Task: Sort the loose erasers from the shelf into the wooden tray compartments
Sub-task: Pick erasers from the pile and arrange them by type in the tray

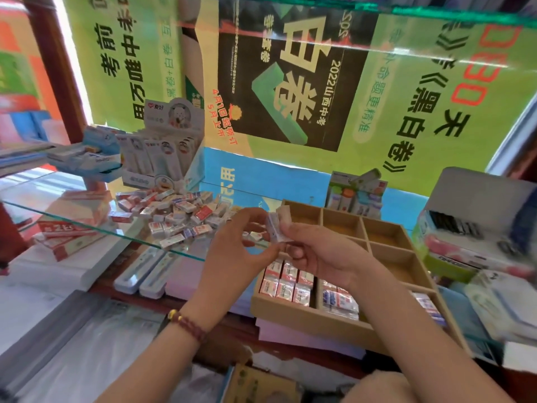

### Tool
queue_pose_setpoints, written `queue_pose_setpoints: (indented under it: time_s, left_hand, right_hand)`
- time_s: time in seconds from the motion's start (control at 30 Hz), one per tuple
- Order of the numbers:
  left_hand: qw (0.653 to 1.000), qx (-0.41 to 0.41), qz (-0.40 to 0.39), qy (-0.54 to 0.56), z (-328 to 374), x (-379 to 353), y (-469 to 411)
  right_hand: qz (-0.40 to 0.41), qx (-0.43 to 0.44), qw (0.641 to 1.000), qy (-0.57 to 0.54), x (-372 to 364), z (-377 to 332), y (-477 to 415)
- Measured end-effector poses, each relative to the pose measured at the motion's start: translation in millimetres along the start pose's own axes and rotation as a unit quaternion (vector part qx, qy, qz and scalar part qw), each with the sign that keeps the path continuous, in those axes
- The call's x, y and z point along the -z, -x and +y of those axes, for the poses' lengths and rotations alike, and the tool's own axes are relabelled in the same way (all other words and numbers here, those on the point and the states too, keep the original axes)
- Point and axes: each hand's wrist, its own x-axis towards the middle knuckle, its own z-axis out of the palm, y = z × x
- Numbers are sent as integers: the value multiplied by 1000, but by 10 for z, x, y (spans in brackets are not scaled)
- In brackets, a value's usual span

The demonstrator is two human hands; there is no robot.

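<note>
A heap of loose wrapped erasers point(174, 213) lies on the glass shelf point(87, 225). To its right stands the wooden tray point(308, 318), with red-wrapped erasers point(286, 283) in its near left compartment and blue-wrapped erasers point(338, 301) in the one beside it. The far compartments hold nothing that I can see. Above the tray's left edge my right hand point(322, 251) pinches a small stack of erasers point(277, 225). My left hand point(235, 242) meets it there, fingertips on the same stack.
A display box of white pens point(162, 146) stands behind the heap. Red and white boxes point(72, 228) lie under the glass at left, pen cases point(145, 271) below the shelf edge. A grey box point(479, 216) and packets crowd the right side. A small box of correction items point(354, 196) stands behind the tray.
</note>
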Motion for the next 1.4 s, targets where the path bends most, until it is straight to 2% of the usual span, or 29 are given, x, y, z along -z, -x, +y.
queue_pose_setpoints:
  time_s: [0.03, 0.07, 0.1, 0.13, 0.17, 0.2, 0.27, 0.33, 0.43, 0.47, 0.67, 0.9, 0.97, 1.07, 1.2, 1.27, 1.33, 1.4]
  left_hand:
    - [1000, 7, 5, -22, -53, -2, -13]
    - [998, 19, 7, -55, -126, 2, -32]
    - [995, 31, 1, -98, -216, 7, -55]
    - [988, 43, -11, -144, -317, 12, -79]
    - [981, 56, -28, -186, -414, 15, -98]
    - [973, 65, -46, -218, -492, 19, -111]
    - [960, 78, -74, -257, -607, 19, -140]
    - [954, 87, -92, -271, -695, 8, -168]
    - [954, 110, -122, -249, -809, -35, -156]
    - [954, 113, -129, -245, -836, -55, -144]
    - [955, 108, -133, -241, -920, -121, -144]
    - [983, 58, -42, -167, -851, -231, -127]
    - [988, 22, -53, -140, -846, -248, -139]
    - [987, -41, -82, -133, -837, -273, -133]
    - [969, -116, -105, -193, -932, -277, -46]
    - [960, -121, -111, -229, -1031, -241, 4]
    - [934, -125, -120, -312, -1119, -237, 46]
    - [922, -96, -121, -356, -1146, -262, 70]
  right_hand:
    - [65, 23, 995, 73, 26, -9, -4]
    - [149, 56, 973, 167, 73, -19, -15]
    - [229, 96, 931, 267, 137, -22, -33]
    - [273, 125, 883, 360, 210, -16, -49]
    - [278, 128, 851, 426, 271, -3, -53]
    - [252, 112, 839, 469, 316, 18, -50]
    - [173, 70, 843, 505, 383, 79, -60]
    - [140, 48, 844, 516, 400, 104, -70]
    - [147, 59, 814, 559, 367, 108, -106]
    - [146, 61, 814, 558, 357, 125, -123]
    - [146, 37, 857, 493, 401, 176, -157]
    - [136, 72, 863, 481, 364, 229, -246]
    - [140, 73, 866, 474, 365, 234, -254]
    - [130, 62, 849, 509, 354, 230, -239]
    - [163, 46, 826, 538, 433, 187, -196]
    - [153, 35, 819, 552, 477, 197, -186]
    - [129, 26, 824, 552, 487, 217, -182]
    - [119, 22, 822, 556, 473, 213, -178]
